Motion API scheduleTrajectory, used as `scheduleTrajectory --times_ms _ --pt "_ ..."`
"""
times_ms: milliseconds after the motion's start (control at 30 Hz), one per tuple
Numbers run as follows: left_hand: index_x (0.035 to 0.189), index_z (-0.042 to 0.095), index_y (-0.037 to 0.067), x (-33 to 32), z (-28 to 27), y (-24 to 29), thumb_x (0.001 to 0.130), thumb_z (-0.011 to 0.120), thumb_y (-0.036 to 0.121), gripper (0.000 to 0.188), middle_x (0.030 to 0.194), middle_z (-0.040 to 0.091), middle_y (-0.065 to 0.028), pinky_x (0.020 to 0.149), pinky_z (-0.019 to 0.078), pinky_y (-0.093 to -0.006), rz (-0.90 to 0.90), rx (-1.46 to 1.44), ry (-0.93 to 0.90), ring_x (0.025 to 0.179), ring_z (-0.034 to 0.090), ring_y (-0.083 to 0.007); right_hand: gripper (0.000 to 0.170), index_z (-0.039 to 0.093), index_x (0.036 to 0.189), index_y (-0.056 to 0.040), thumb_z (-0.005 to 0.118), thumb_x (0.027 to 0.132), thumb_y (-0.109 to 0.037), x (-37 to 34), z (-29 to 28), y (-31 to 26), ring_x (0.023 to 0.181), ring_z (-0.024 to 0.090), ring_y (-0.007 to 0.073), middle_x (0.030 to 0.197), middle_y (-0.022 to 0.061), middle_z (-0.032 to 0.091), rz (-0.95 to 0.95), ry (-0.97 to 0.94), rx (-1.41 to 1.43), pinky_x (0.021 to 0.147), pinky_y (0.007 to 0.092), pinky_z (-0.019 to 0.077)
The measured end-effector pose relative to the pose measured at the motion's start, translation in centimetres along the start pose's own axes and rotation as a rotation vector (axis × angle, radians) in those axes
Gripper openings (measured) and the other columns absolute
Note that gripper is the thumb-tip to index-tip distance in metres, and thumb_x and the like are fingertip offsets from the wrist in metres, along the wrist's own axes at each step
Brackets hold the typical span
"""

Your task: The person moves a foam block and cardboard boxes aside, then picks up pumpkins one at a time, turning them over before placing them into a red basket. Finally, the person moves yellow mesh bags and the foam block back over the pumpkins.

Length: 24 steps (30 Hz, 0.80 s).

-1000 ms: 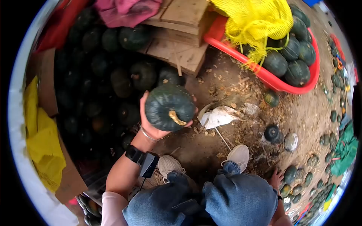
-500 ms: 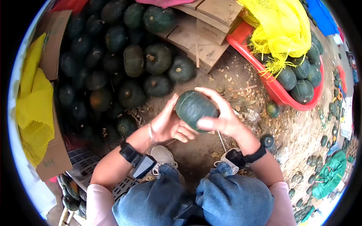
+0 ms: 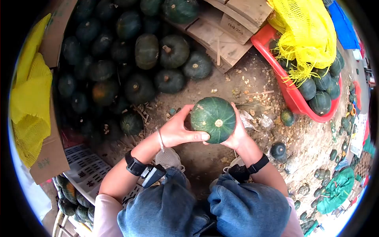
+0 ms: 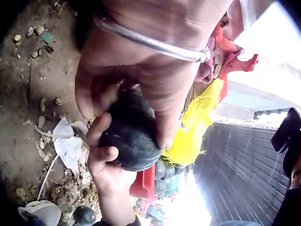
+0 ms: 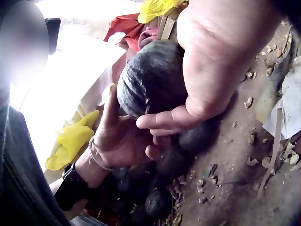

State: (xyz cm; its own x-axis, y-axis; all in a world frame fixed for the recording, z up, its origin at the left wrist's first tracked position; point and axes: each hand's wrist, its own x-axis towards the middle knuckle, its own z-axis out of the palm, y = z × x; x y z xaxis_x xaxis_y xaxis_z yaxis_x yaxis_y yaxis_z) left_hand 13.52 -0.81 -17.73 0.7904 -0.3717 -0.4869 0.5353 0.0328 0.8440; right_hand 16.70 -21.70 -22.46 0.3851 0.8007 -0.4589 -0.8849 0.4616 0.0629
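A round dark green pumpkin with a pale stem scar facing up is held above the ground between both hands. The left hand grips its left side, thumb across the lower front; the right hand cups its right side, fingers partly hidden beneath. In the left wrist view the pumpkin lies between the left hand and the right hand. From the right wrist, the right hand wraps one side of the pumpkin, with the left hand opposite.
Many dark pumpkins are piled at left beside a wooden pallet. A red tub of pumpkins with yellow netting stands at upper right. Small pumpkins lie on the ground at right; a perforated crate is at lower left.
The right hand came up from the lower right and joined the left on the pumpkin. The pumpkin has moved right and turned, its stem scar now facing up, and the left hand has closed on it again.
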Motion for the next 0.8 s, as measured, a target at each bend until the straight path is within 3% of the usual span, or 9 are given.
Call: scheduleTrajectory --times_ms 133,300,433,467,533,633,667,767,800 --pt "0.128 0.039 -0.004 0.0 0.0 -0.2 0.067 0.085 0.035 0.086 0.118 0.055 -0.0147 0.099 0.0411 -0.0341 -0.004 0.185 0.036 0.112 0.052 -0.0208 0.075 0.041 0.136 -0.0068 0.031 0.091 -0.066 0.4 -0.4 0.3 0.115 0.054 0.033 0.135 0.0122 0.048 -0.161 0.232 -0.19 0.096 0.0497 0.0451" --pt "0.124 0.049 -0.003 -0.7 -2.2 0.2 0.072 0.075 0.051 0.08 0.115 0.058 -0.0211 0.09 0.0467 -0.0365 -0.154 0.601 -0.101 0.104 0.058 -0.031 0.068 0.043 0.131 -0.0003 0.075 0.075 -0.024 -2.4 1.0 0.2 0.114 0.051 0.0225 0.118 0.0128 0.055 -0.289 0.161 -0.883 0.1 0.0371 0.0401" --pt "0.127 0.044 0.001 1.7 -8.8 1.9 0.069 0.072 0.031 0.071 0.116 0.047 -0.0247 0.095 0.0392 -0.0464 0.446 1.085 0.811 0.107 0.045 -0.0419 0.065 0.046 0.127 -0.0033 0.075 0.073 -0.024 -8.1 1.9 -2.6 0.11 0.053 0.0227 0.117 0.0106 0.055 -0.111 0.191 -1.326 0.098 0.0399 0.0416" --pt "0.13 0.04 0.002 2.2 -10.3 3.5 0.067 0.075 0.027 0.076 0.12 0.043 -0.0264 0.095 0.0389 -0.0466 0.332 1.015 0.905 0.108 0.043 -0.0439 0.06 0.048 0.126 -0.0053 0.074 0.075 -0.023 -10.5 5.5 -6.4 0.111 0.052 0.0212 0.116 0.0072 0.055 -0.231 0.307 -2.006 0.098 0.0417 0.0402" --pt "0.139 0.03 0.007 4.2 -13.2 4.2 0.063 0.081 0.032 0.095 0.125 0.038 -0.0267 0.097 0.0375 -0.0483 0.359 1.141 1.009 0.111 0.04 -0.0468 0.055 0.045 0.129 -0.0049 0.066 0.081 -0.024 -16.6 10.8 -15.5 0.111 0.053 0.0207 0.12 0.0106 0.054 -0.656 0.549 -1.573 0.094 0.0384 0.0419" --pt "0.141 0.028 0.01 7.2 -14.6 4.4 0.06 0.082 0.031 0.099 0.13 0.036 -0.0259 0.099 0.0374 -0.0473 0.195 1.095 1.033 0.115 0.039 -0.046 0.049 0.042 0.134 -0.0043 0.053 0.091 -0.026 -32.7 16.7 -27.6 0.111 0.054 0.02 0.126 0.0156 0.052 -1.191 -0.177 -0.549 0.089 0.0336 0.0444" --pt "0.14 0.029 0.011 7.5 -14.9 5.0 0.061 0.082 0.029 0.097 0.129 0.038 -0.0257 0.099 0.0382 -0.047 0.222 1.061 1.027 0.114 0.04 -0.0458 0.054 0.052 0.128 -0.0087 0.058 0.087 -0.043 -29.9 21.4 -22.2 0.101 0.059 0.0154 0.115 0.0121 0.062 -1.26 -0.111 -0.816 0.073 0.0281 0.0493" --pt "0.139 0.033 0.01 6.1 -15.6 4.4 0.063 0.08 0.025 0.091 0.126 0.045 -0.024 0.097 0.0412 -0.0451 0.296 0.935 1.017 0.113 0.046 -0.0442 0.046 0.035 0.139 0.0014 0.048 0.096 -0.013 -33.0 12.2 -19.2 0.119 0.05 0.0226 0.136 0.0189 0.044 -1.149 -0.024 -0.839 0.104 0.0349 0.0394" --pt "0.138 0.034 0.009 5.6 -16.3 4.0 0.064 0.08 0.024 0.088 0.124 0.048 -0.0226 0.096 0.0426 -0.0438 0.351 0.87 1.029 0.112 0.048 -0.0428 0.043 0.045 0.13 0.0018 0.055 0.093 -0.017 -26.7 12.3 -12.0 0.106 0.058 0.0192 0.121 0.0151 0.056 -1.207 0.511 -1.156 0.09 0.0311 0.0483"
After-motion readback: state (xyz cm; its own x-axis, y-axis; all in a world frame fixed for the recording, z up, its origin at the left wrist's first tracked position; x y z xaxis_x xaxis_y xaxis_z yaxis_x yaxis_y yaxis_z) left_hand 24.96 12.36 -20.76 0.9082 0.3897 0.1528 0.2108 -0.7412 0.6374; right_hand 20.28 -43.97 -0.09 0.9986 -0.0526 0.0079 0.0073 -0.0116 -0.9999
